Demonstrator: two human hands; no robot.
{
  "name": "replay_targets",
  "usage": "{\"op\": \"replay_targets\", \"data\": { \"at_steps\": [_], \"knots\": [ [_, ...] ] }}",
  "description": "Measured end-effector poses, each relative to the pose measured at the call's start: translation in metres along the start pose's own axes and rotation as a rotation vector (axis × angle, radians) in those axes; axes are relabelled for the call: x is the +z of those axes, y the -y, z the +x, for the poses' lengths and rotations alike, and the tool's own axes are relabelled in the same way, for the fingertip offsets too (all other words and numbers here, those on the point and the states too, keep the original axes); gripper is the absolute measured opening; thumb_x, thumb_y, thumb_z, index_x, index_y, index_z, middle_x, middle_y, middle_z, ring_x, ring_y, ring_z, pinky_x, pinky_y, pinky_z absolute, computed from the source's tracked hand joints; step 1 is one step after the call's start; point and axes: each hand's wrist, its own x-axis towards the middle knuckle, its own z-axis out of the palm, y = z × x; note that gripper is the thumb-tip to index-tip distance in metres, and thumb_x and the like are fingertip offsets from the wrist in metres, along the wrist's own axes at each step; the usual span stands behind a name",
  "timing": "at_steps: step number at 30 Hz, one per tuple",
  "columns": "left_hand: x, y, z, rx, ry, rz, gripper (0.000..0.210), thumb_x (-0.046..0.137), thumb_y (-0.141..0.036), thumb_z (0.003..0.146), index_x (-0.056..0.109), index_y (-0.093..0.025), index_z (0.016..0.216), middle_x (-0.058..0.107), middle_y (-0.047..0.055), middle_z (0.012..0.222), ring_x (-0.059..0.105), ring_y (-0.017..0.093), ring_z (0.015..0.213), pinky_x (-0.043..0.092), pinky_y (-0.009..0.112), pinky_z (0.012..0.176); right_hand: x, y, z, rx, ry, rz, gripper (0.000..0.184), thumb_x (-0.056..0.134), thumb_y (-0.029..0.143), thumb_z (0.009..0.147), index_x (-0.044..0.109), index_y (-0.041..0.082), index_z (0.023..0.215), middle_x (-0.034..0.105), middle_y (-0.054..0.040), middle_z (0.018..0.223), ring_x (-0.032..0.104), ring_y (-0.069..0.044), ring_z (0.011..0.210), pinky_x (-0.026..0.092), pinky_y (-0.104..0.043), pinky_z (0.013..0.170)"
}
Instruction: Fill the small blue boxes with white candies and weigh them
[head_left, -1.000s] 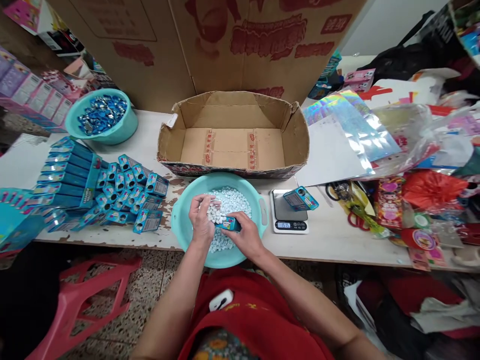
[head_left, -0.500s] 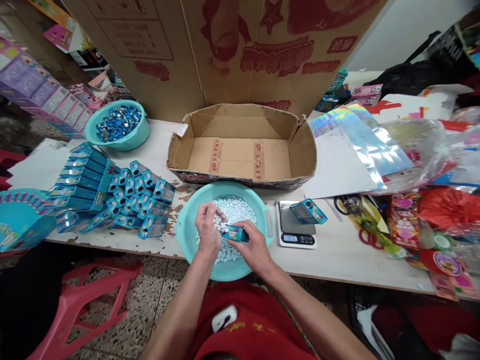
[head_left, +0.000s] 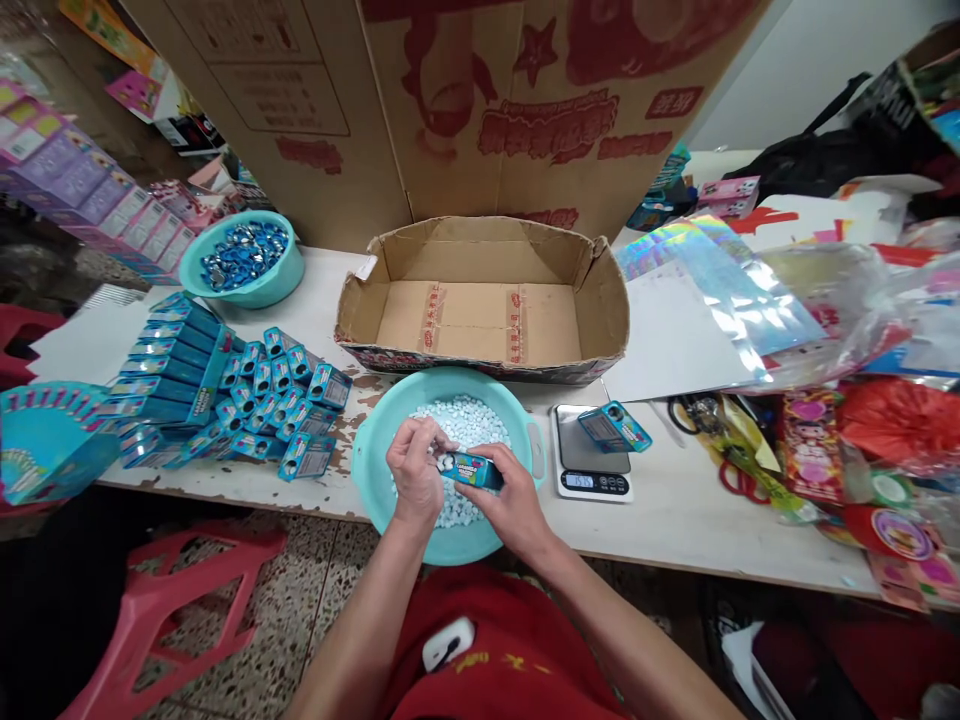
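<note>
Fingers [head_left: 504, 459] of right hand [head_left: 517, 502] closed around small blue box [head_left: 474, 472]; left hand [head_left: 415, 468] curled, fingers around few white pellets [head_left: 448, 463] at box's end. Teal basin [head_left: 373, 450] beneath fingers; scale [head_left: 589, 461] right of them on worktop [head_left: 682, 520]; open cardboard tray [head_left: 480, 325] beyond.

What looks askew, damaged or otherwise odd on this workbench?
The tabletop is damaged: its white surface has worn to brown patches left of the basin. The open carton has a ragged, torn rim. One blue box lies aslant on the scale, overhanging its right edge.
</note>
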Motion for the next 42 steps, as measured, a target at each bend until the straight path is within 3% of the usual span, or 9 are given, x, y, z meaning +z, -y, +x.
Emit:
{"op": "replay_targets", "data": {
  "at_steps": [14,19,22,24,27,30,33,38,42],
  "knots": [
    [0.012,-0.002,-0.005,-0.048,0.074,0.079,0.031,0.058,-0.031,0.078,0.039,-0.017,0.057,0.04,-0.003,0.054,0.038,0.007,0.047,0.032,0.019,0.044,-0.002,-0.013,-0.002,0.035,-0.007,0.102,0.03,0.074,0.023,0.071,0.06,0.022,0.098,0.059,-0.0028,0.095,0.056,-0.021,0.091,0.044,-0.035,0.083],
    [-0.002,-0.009,0.004,-0.116,0.06,0.058,0.032,0.059,-0.035,0.076,0.036,-0.018,0.061,0.041,-0.004,0.058,0.035,0.006,0.044,0.025,0.019,0.039,-0.012,-0.021,-0.004,0.077,-0.044,0.147,0.033,0.075,0.028,0.07,0.061,0.022,0.098,0.059,-0.004,0.1,0.056,-0.022,0.097,0.044,-0.036,0.088],
    [-0.029,0.002,0.013,-0.054,0.157,0.474,0.029,0.056,-0.041,0.077,0.044,-0.019,0.061,0.048,0.0,0.063,0.049,0.012,0.056,0.04,0.023,0.049,-0.036,-0.013,-0.017,0.096,-0.052,0.202,0.035,0.076,0.032,0.07,0.061,0.022,0.1,0.059,-0.0043,0.101,0.057,-0.021,0.098,0.046,-0.036,0.088],
    [-0.051,0.019,0.016,0.02,0.332,0.909,0.022,0.059,-0.041,0.073,0.056,-0.02,0.066,0.059,0.006,0.078,0.058,0.022,0.083,0.049,0.034,0.073,-0.062,-0.007,-0.032,0.124,-0.051,0.237,0.036,0.076,0.033,0.07,0.06,0.023,0.101,0.059,-0.0045,0.102,0.058,-0.021,0.097,0.048,-0.035,0.087],
    [-0.08,0.045,0.014,0.178,0.476,1.279,0.028,0.057,-0.041,0.074,0.066,-0.021,0.091,0.06,0.011,0.111,0.05,0.03,0.113,0.036,0.047,0.1,-0.113,-0.009,-0.063,0.219,-0.202,0.213,0.037,0.073,0.032,0.072,0.058,0.023,0.105,0.059,-0.0058,0.106,0.059,-0.021,0.095,0.05,-0.035,0.084],
    [-0.093,0.06,0.01,0.189,0.451,1.329,0.037,0.048,-0.046,0.081,0.064,-0.02,0.101,0.06,0.011,0.112,0.053,0.028,0.11,0.039,0.043,0.099,-0.168,-0.038,-0.093,0.331,-0.547,0.089,0.04,0.071,0.034,0.074,0.054,0.022,0.108,0.059,-0.0069,0.105,0.06,-0.02,0.09,0.05,-0.037,0.083],
    [-0.092,0.066,0.008,0.178,0.468,1.357,0.038,0.045,-0.048,0.083,0.063,-0.019,0.1,0.061,0.01,0.109,0.055,0.026,0.106,0.041,0.04,0.097,-0.211,-0.091,-0.108,0.367,-0.852,-0.04,0.05,0.073,0.038,0.069,0.05,0.018,0.108,0.058,-0.007,0.102,0.059,-0.02,0.088,0.049,-0.04,0.084],
    [-0.083,0.075,0.01,0.265,0.589,1.521,0.04,0.04,-0.045,0.086,0.058,-0.017,0.108,0.058,0.012,0.113,0.053,0.027,0.109,0.04,0.04,0.097,-0.225,-0.166,-0.115,0.387,-0.968,-0.101,0.056,0.072,0.043,0.067,0.047,0.015,0.109,0.055,-0.0104,0.106,0.057,-0.023,0.093,0.045,-0.046,0.089],
    [-0.078,0.086,0.004,0.067,0.67,1.797,0.038,0.044,-0.039,0.083,0.055,-0.016,0.112,0.056,0.013,0.106,0.059,0.027,0.093,0.044,0.038,0.082,-0.217,-0.164,-0.127,0.341,-0.977,-0.272,0.067,0.073,0.04,0.068,0.043,0.015,0.122,0.046,-0.0157,0.126,0.047,-0.027,0.117,0.038,-0.049,0.098]
  ]
}}
